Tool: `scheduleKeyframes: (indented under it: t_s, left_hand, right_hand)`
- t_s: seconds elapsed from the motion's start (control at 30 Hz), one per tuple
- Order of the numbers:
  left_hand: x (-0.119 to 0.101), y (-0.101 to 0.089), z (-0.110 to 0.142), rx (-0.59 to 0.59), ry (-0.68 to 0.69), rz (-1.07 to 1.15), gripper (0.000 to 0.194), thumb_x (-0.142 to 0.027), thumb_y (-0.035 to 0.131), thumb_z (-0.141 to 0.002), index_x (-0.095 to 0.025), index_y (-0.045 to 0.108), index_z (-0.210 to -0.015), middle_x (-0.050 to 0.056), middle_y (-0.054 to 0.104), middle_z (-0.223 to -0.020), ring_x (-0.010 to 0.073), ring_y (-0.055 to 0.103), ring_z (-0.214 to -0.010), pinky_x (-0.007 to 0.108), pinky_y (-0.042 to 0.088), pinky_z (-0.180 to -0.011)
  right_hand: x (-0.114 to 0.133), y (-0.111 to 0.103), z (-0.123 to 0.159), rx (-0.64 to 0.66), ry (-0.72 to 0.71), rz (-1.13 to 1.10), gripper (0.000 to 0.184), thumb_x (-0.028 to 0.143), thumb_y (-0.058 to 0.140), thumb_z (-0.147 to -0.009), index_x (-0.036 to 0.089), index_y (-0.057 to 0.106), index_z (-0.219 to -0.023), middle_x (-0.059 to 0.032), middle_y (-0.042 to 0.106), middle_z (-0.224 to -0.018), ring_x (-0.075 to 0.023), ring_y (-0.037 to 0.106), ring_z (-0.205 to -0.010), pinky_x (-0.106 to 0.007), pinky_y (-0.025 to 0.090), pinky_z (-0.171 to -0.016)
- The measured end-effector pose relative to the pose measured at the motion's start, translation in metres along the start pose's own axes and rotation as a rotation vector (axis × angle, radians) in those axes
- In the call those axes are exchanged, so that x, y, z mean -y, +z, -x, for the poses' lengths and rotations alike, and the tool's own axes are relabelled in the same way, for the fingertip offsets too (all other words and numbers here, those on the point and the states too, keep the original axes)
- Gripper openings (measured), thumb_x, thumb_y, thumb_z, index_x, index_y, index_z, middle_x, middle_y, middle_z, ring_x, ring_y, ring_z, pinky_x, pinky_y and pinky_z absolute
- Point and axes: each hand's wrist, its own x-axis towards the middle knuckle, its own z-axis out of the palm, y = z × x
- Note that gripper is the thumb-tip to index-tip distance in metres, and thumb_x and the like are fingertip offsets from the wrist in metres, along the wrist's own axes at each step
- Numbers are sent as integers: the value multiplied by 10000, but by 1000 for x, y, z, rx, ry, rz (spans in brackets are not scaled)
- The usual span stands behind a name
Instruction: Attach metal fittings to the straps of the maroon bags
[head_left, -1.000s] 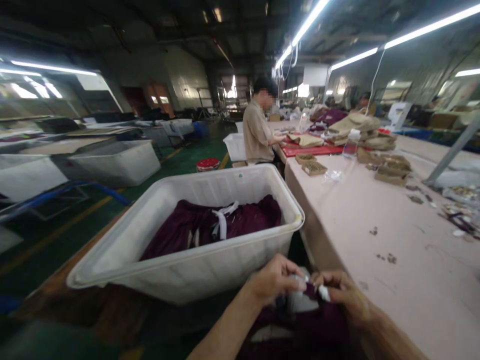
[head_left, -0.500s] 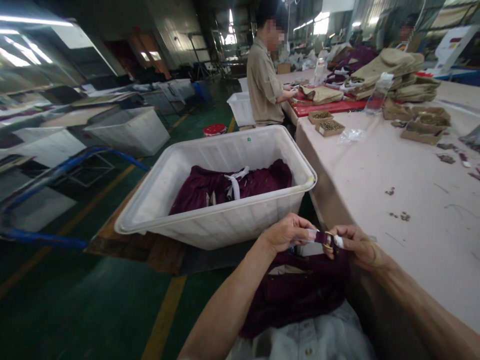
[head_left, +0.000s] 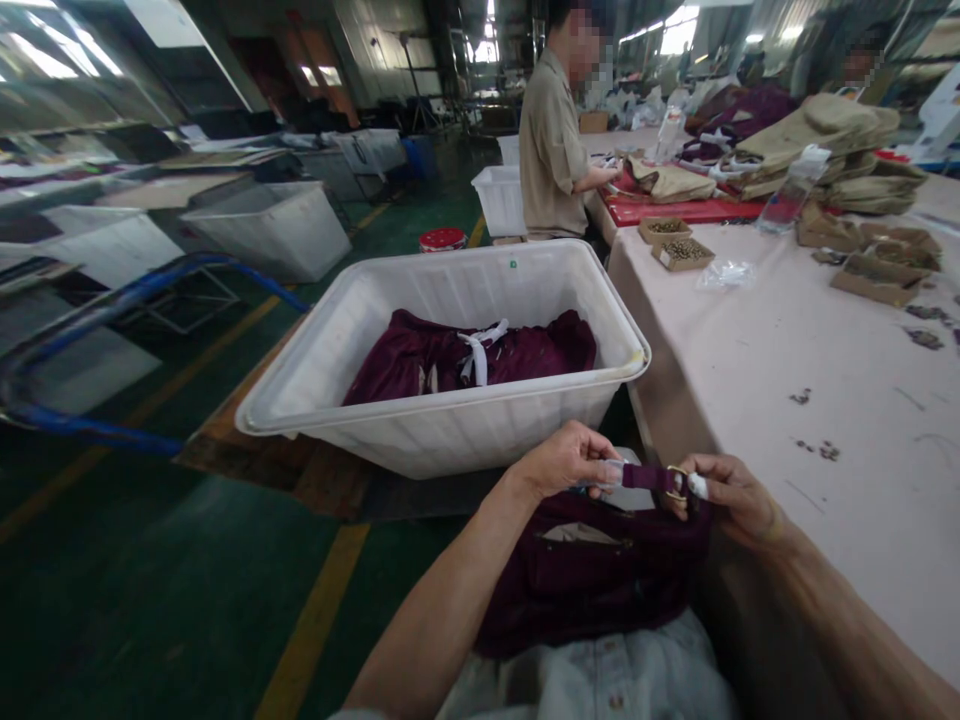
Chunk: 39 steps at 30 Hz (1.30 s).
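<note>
A maroon garment point(head_left: 592, 585) lies in my lap. Both hands pinch a narrow maroon strap point(head_left: 643, 477) of it, stretched between them. My left hand point(head_left: 566, 462) grips the strap's left end with closed fingers. My right hand point(head_left: 727, 495) is closed on the right end, where a small brass ring point(head_left: 676, 480) sits on the strap. White tape wraps fingertips on both hands.
A white plastic tub point(head_left: 420, 425) holding maroon garments with white ties stands just ahead. To the right runs a long pink table point(head_left: 810, 350) with small boxes, a bottle and piled tan garments. A person in a tan shirt point(head_left: 551, 150) works at its far end. More tubs stand at left.
My view has tipped down and drawn closer to the lap. My hands have pulled apart, stretching the strap and showing the brass ring.
</note>
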Motion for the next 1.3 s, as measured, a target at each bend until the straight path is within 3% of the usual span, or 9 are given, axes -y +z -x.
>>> scheduleKeyframes:
  t_s: [0.17, 0.27, 0.4, 0.57, 0.77, 0.87, 1.03, 1.2, 1.3]
  left_hand:
    - [-6, 14, -6, -92, -32, 56, 398, -420, 865, -691, -62, 764, -833, 22, 596, -601, 71, 429, -483, 200, 286, -439]
    - [-8, 21, -12, -183, -46, 119, 361, -416, 837, -706, -72, 760, -782, 2, 544, -562, 54, 363, -458, 200, 207, -422]
    - [-10, 28, -16, -199, -32, 219, 312, -377, 827, -711, -77, 749, -747, -9, 512, -570, 41, 332, -467, 205, 195, -451]
    - [-13, 34, -16, -269, -7, 229, 355, -416, 834, -718, -75, 733, -714, -19, 472, -540, 41, 304, -467, 216, 168, -468]
    - [-17, 36, -19, -309, 3, 211, 408, -457, 854, -681, -72, 720, -703, -24, 457, -547, 39, 290, -475, 218, 160, -473]
    - [-17, 37, -18, -335, -6, 196, 427, -479, 840, -685, -71, 717, -709, -18, 471, -554, 44, 306, -479, 221, 166, -474]
    - [-8, 36, -12, -408, 3, 194, 403, -468, 841, -676, -95, 695, -718, -30, 478, -539, 54, 317, -471, 230, 187, -477]
    - [9, 31, -9, -505, -8, 254, 463, -497, 881, -626, -122, 666, -793, -12, 564, -622, 74, 417, -505, 231, 233, -480]
    - [15, 26, -12, -452, -39, 233, 555, -583, 889, -581, -128, 649, -790, -23, 549, -590, 63, 383, -452, 240, 200, -460]
  right_hand:
    - [7, 5, -8, 2, -19, 14, 424, 551, 750, -842, 130, 711, -857, -81, 725, -739, -184, 633, -658, -305, 465, -652]
    - [13, -7, -15, -81, -45, 146, 407, 527, 742, -862, 122, 731, -905, -87, 749, -815, -185, 663, -720, -301, 497, -700]
    - [27, -62, -3, -397, -81, 637, 401, 523, 660, -916, 145, 744, -1021, -85, 764, -938, -200, 683, -843, -310, 525, -790]
    - [47, -158, 40, -813, -43, 936, 359, 457, 620, -845, 128, 733, -934, -70, 725, -770, -196, 618, -693, -304, 465, -656]
    - [62, -224, 27, -969, 25, 1189, 452, 404, 550, -773, 108, 771, -1034, -113, 768, -851, -232, 658, -741, -325, 466, -718]
    - [66, -236, -2, -946, 66, 1275, 424, 389, 544, -773, 130, 789, -1002, -105, 779, -848, -225, 672, -754, -303, 456, -719]
    - [61, -235, -42, -919, 165, 1417, 280, 353, 572, -788, 159, 756, -707, -117, 754, -708, -199, 669, -702, -268, 392, -643]
    - [53, -226, -54, -970, 250, 1493, 277, 292, 548, -809, 167, 787, -747, -183, 765, -742, -255, 727, -715, -285, 401, -595]
    - [52, -226, -51, -965, 275, 1515, 237, 297, 580, -798, 220, 801, -763, -156, 772, -745, -272, 749, -752, -287, 450, -611]
